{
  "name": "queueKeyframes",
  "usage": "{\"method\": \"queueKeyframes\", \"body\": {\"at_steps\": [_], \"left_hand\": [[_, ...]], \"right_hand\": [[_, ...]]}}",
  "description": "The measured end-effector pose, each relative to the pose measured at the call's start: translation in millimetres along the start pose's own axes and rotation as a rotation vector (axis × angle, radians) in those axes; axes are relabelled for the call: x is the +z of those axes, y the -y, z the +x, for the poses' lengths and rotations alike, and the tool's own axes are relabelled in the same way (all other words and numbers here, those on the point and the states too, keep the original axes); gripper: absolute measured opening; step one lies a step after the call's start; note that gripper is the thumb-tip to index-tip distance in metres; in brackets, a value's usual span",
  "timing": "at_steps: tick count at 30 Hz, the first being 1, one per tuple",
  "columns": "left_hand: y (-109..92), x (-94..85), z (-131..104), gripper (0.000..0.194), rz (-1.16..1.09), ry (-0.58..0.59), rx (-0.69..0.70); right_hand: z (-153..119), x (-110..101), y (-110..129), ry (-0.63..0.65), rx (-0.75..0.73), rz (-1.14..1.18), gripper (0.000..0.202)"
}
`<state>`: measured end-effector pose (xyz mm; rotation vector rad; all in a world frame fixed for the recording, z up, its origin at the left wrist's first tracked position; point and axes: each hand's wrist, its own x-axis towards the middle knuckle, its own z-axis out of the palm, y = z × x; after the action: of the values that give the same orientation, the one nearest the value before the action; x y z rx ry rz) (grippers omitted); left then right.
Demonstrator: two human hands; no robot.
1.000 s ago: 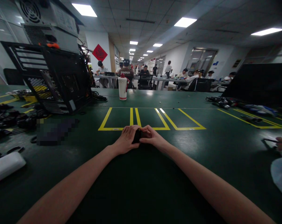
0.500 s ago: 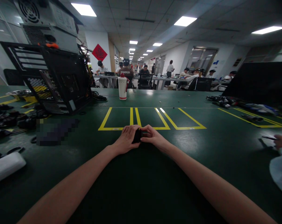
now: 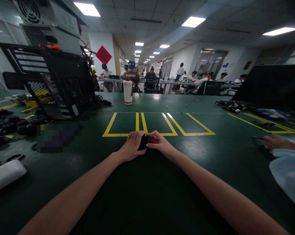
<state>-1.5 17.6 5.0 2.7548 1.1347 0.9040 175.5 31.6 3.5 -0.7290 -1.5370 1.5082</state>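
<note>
In the head view, a small black block-like object is at the middle of the green table, just in front of the yellow tape. My left hand is closed around its left side, fingers over the top and thumb low near the front. From the right, the curled fingertips and thumb of my right hand grip its edge. A tiny yellow spot shows at the object's top. The dark surface hides what kind of thing it is.
Yellow tape outlines mark the green table. Beyond them stands a white cup with a red top. A black computer case and cables are at left, near a white object. A co-worker's hand holds a thin dark item at right.
The co-worker's hand and sleeve at the right have moved left, further into view. My own hands and the black object stay almost in the same place.
</note>
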Motion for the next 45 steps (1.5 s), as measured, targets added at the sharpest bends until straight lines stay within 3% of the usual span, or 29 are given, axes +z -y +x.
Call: {"method": "queueKeyframes", "body": {"at_steps": [3, 7, 10, 19, 24, 28, 36, 42, 45], "left_hand": [[0.4, 0.9, 0.1, 0.059, -0.002, -0.004, 0.001], [0.6, 1.1, 0.5, 0.058, -0.003, -0.014, 0.002], [0.0, 0.1, 0.3, 0.058, -0.004, -0.012, 0.003], [0.9, 1.9, 0.4, 0.059, -0.003, -0.014, -0.001], [1.0, 2.2, 0.8, 0.059, 0.01, -0.008, 0.0], [1.1, 1.8, 0.7, 0.059, 0.007, -0.01, -0.002], [-0.5, 0.5, 0.5, 0.059, 0.004, 0.007, -0.004], [0.1, 1.1, 0.9, 0.059, 0.006, -0.003, -0.004], [0.5, 1.1, 0.6, 0.059, 0.014, -0.004, -0.003]], "right_hand": [[-2.6, 1.9, 1.9, 0.025, -0.013, 0.027, 0.035], [-2.5, 2.5, 0.0, -0.042, -0.039, -0.021, 0.019], [-0.2, 1.1, -2.2, -0.081, -0.008, -0.048, 0.027], [-2.1, 1.7, 2.0, 0.032, -0.015, 0.03, 0.035], [-2.1, 2.0, -0.7, -0.052, -0.049, -0.021, 0.018], [0.0, 1.1, -1.8, -0.083, 0.012, -0.043, 0.03], [-4.6, 2.2, 4.0, 0.053, -0.025, 0.013, 0.035], [-2.3, 2.4, -0.7, -0.045, -0.055, -0.036, 0.015], [0.6, 1.4, -2.9, -0.075, -0.034, -0.047, 0.022]]}}
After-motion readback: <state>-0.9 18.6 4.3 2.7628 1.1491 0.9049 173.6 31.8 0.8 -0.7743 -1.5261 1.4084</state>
